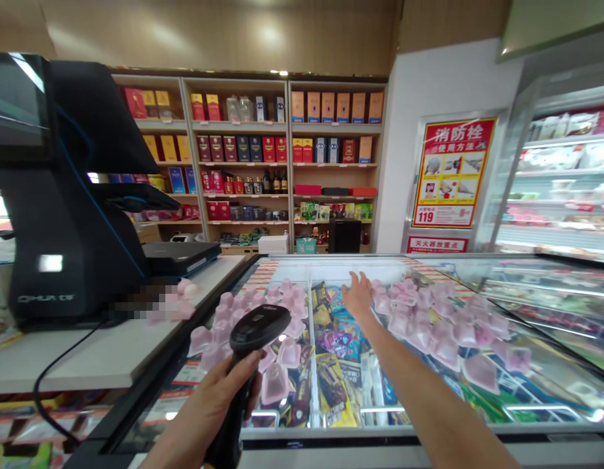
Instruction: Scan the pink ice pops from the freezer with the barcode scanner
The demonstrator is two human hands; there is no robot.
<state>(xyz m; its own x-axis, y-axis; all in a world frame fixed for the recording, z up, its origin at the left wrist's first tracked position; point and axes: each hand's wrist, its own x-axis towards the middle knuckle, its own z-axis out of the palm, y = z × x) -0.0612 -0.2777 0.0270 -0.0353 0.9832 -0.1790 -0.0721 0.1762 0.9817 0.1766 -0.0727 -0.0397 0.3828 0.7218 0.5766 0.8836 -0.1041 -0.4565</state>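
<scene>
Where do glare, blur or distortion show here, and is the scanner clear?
Head view: bright gleams on the wood panel; reflections streak the freezer glass at right; the lit display fridge beyond looks washed out and blurred; the black terminal appears stretched toward the left edge, likely lens distortion; pixelation hides a patch beside it; the black scanner has a clear outline.

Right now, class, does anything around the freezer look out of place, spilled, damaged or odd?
The pink cup-shaped pieces look odd: they lie jumbled at mixed angles over the left and right of the freezer, whereas the boxes on the back shelves stand in rows. I see no clear spill or damage.
</scene>
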